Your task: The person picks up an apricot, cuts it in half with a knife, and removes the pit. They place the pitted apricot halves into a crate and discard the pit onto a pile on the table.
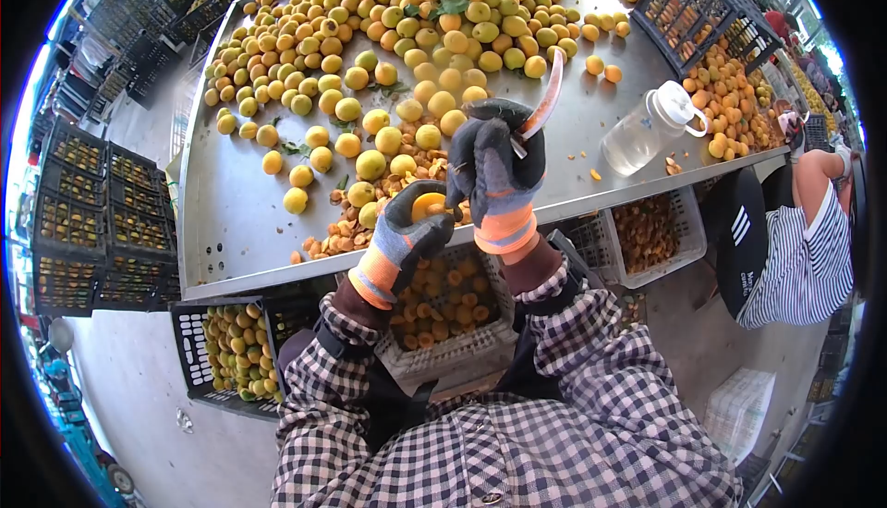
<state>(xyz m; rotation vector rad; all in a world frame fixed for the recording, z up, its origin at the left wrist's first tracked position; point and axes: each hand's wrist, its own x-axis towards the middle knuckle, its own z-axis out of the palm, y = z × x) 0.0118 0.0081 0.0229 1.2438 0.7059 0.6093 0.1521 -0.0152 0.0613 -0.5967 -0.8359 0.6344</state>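
My left hand (413,231), in a black, grey and orange glove, holds a yellow-orange fruit (428,206) near the table's front edge. Close beside it on the right, my right hand (497,157), gloved alike, is closed around a curved knife (545,101) whose blade points up and away. The right fingertips are next to the held fruit; whether they touch it I cannot tell. Behind both hands a large pile of yellow and greenish fruits (370,23) covers much of the metal table (231,221). Small cut pieces (348,233) lie to the left of my left hand.
A clear bottle (637,138) with a white lid stands on the right. Below the table edge are crates of halved fruit (443,300), pits (644,235) and whole fruit (238,346). Black crates (69,221) are stacked left. A person in stripes (799,263) is at right.
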